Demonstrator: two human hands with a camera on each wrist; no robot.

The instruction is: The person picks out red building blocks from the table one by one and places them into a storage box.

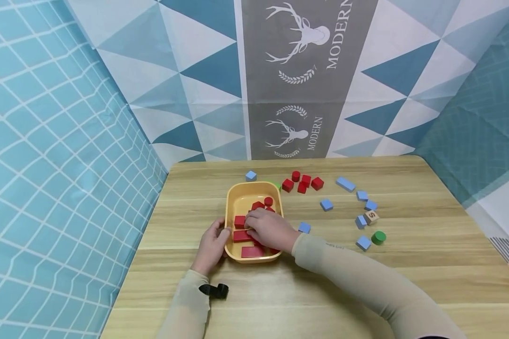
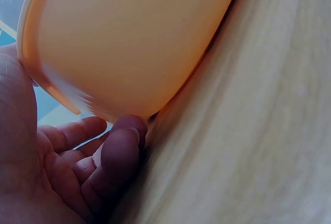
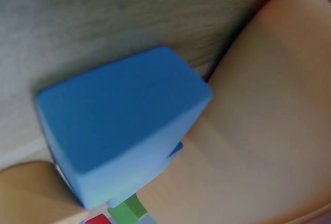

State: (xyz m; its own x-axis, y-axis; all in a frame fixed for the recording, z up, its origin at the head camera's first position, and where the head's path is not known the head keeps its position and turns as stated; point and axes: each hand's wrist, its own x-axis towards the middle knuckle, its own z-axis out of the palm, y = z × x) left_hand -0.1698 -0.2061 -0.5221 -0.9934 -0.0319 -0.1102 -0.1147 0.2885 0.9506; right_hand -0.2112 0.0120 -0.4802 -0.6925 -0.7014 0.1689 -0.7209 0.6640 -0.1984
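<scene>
A yellow bin holds several red blocks, flat bars, cubes and cylinders among them. My left hand grips its left side, thumb at the rim and fingers against the outer wall; in the left wrist view, curled fingers sit at the bin's lower edge. My right hand reaches over the right rim into the bin, fingers bent down among the red blocks. Its fingertips are partly hidden, and I cannot tell whether they pinch a block. A blue block stands close beside the bin wall in the right wrist view.
Behind the bin lie a blue cube and a partly hidden green block. Red blocks cluster to its back right. Blue blocks, a lettered wooden cube and a green cylinder are scattered farther right.
</scene>
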